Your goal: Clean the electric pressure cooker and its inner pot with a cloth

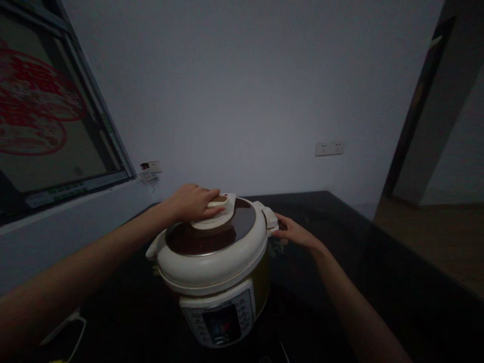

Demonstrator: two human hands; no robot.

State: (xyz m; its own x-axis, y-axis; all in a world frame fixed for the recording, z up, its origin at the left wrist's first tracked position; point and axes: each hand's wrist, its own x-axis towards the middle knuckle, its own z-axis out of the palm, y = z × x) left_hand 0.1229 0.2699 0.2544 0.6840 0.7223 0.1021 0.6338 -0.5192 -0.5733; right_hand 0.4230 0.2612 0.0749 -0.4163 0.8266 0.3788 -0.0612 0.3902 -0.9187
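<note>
An electric pressure cooker (223, 282) with a white rim and a control panel stands upright on the dark table. Its lid (245, 222) is on, with a shiny dark top. My left hand (194, 201) is closed around the handle (218, 202) on top of the lid, the fingers wrapped over it. At the cooker's right side, my right hand (293, 231) grips the white side handle (267, 218); the fingertips are partly hidden beneath it.
The black glossy table (321, 282) reaches back to a pale wall. Wall sockets (329, 148) are at the right, and another socket (150, 170) is by the window (49, 111). A white cord (81, 333) lies at the lower left.
</note>
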